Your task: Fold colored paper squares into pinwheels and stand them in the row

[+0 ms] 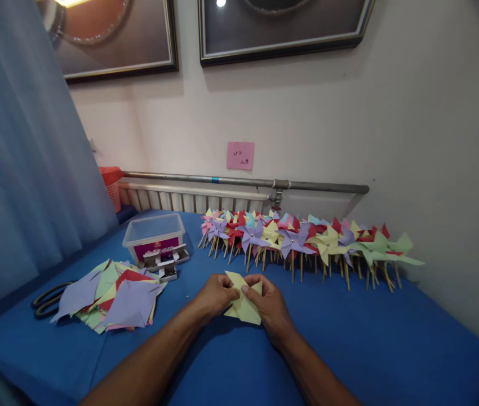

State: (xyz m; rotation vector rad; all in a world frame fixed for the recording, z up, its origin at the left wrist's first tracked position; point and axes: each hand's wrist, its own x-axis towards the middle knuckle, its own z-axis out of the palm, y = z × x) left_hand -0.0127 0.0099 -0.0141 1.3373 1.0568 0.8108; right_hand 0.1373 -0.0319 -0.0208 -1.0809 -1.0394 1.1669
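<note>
A pale yellow paper pinwheel (242, 313) is held between both hands above the blue-covered table (205, 366). My left hand (216, 296) pinches it from the left, thumb near its middle. From the right, my right hand (271, 304) grips it, with its thumb also close to the centre. The paper's corners are folded inward, and its points stick out above and below the fingers. Whether a pin sits at the centre is hidden by the thumbs. Left of my hands lies a pile of cut coloured paper squares (132, 304).
Many finished pinwheels on sticks (294, 239) stand along the back right. A clear plastic tub (155, 231) and small open boxes (167, 272) of tiny dark pieces are at the back left. Black-handled scissors (47, 301) lie partly under the paper. A blue curtain (32, 158) hangs left.
</note>
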